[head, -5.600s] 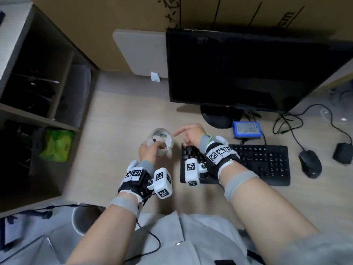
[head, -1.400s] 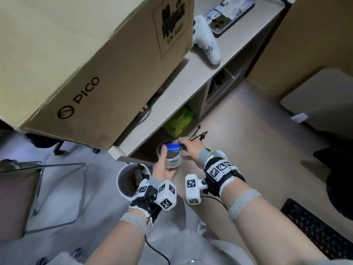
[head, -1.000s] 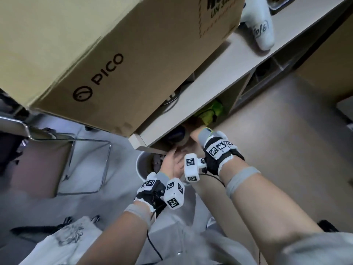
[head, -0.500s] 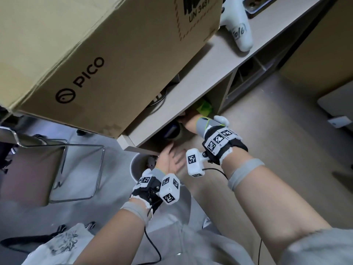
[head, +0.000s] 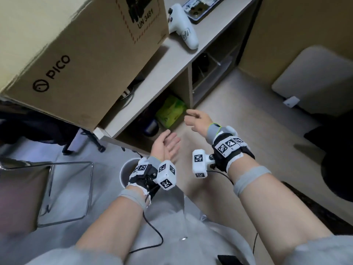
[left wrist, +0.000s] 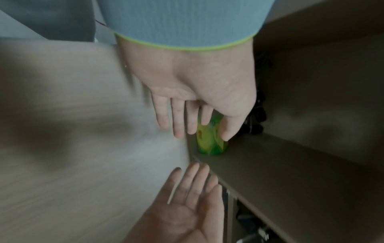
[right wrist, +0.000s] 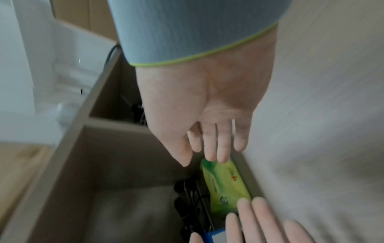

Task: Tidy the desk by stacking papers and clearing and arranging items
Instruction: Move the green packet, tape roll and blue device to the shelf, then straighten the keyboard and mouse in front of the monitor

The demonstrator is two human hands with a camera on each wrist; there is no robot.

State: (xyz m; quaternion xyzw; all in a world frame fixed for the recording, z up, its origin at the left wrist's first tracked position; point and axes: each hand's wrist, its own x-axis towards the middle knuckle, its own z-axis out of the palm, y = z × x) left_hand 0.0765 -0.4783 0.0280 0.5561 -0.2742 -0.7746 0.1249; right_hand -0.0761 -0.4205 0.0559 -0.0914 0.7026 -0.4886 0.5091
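Note:
A small grey round container [head: 150,127] with a blue part [right wrist: 207,236] stands in the lower compartment of the side shelf [head: 145,88], next to a green pack [head: 171,111] [right wrist: 226,184] [left wrist: 209,139]. My left hand [head: 166,144] [left wrist: 193,118] hovers just outside the compartment, palm turned up, fingers straight, holding nothing. A little farther in and to the right, my right hand [head: 196,119] [right wrist: 212,144] hangs in front of the green pack with relaxed fingers and is empty too. Neither hand touches the container.
A big PICO cardboard box [head: 76,54], a white controller [head: 183,29] and a phone [head: 200,8] lie on the shelf top. A white bin [head: 125,169] and a metal chair frame [head: 66,188] stand on the floor at left. The keyboard [head: 315,211] is at right on the desk [head: 238,121].
Both hands carried the round container from the desk into the lower shelf compartment and let it go. They have since pulled back out, empty.

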